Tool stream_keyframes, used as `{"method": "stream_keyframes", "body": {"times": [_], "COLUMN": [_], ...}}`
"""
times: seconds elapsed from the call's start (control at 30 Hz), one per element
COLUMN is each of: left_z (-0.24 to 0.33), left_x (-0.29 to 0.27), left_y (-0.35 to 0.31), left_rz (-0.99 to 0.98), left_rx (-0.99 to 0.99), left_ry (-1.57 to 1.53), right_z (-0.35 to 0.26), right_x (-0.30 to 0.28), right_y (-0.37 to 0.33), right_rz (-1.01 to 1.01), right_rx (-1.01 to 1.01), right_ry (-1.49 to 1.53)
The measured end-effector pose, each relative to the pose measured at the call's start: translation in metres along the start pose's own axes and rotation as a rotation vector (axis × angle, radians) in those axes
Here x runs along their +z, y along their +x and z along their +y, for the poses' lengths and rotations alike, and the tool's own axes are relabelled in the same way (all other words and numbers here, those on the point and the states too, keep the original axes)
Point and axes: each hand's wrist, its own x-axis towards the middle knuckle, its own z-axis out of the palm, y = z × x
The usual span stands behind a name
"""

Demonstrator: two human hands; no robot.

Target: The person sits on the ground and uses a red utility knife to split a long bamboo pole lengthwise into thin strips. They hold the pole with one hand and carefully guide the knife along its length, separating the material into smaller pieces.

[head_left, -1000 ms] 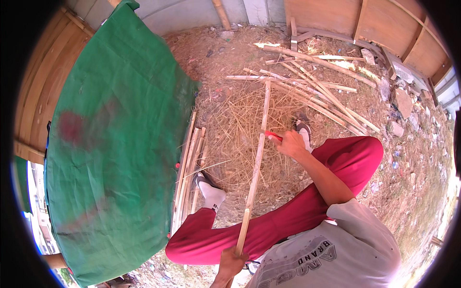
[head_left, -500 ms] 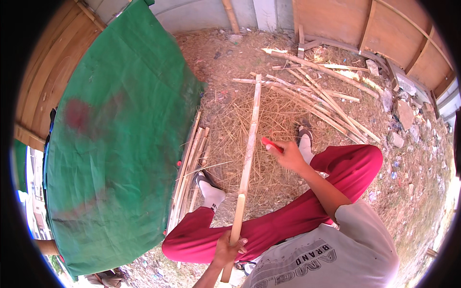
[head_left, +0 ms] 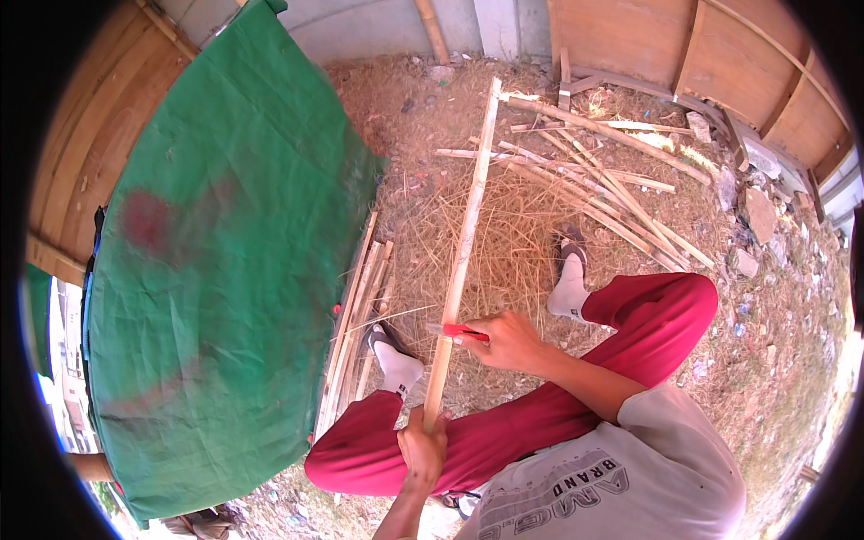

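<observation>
Bamboo strip [head_left: 470,225]: slants above the straw-strewn ground [head_left: 508,261], far end toward the ground's walled edge
Forearms [head_left: 580,371]: left from below, right angled in from the right
Shirt [head_left: 666,450]: dark lettering printed across it
Left hand [head_left: 423,445]: curled around the strip's near part
Right hand [head_left: 506,344]: closed on a red knife [head_left: 466,332], blade across the strip

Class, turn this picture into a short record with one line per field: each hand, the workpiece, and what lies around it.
Left hand: grips the long pale strip near its lower end
Right hand: holds a red-handled tool across the strip
Strip position: slants away from the body, far end leaning right
Middle: straw-like shavings
Upper right: loose scattered strips
Left side: large green sheet
</observation>
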Motion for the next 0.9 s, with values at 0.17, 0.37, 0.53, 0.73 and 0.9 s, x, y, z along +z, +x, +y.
{"method": "stream_keyframes", "body": {"times": [0.17,0.37,0.53,0.73,0.9], "left_z": [0.005,-0.017,-0.024,-0.069,-0.056], "left_x": [-0.003,0.004,-0.01,-0.007,-0.016], "left_y": [-0.008,-0.016,-0.053,-0.098,-0.086], "left_rz": [-0.012,-0.046,-0.102,-0.14,-0.03], "left_rx": [-0.054,-0.082,-0.126,-0.136,-0.023], "left_ry": [-0.072,-0.059,-0.021,0.019,0.134], "right_z": [-0.002,0.006,0.078,0.156,0.164], "right_x": [-0.004,0.001,-0.043,-0.068,-0.065], "right_y": [0.003,0.002,0.038,0.046,0.04], "right_rz": [-0.061,-0.066,-0.047,0.328,0.469], "right_rx": [-0.007,-0.001,0.471,0.707,0.778], "right_ry": [-0.13,-0.179,-0.264,-0.336,0.156]}}
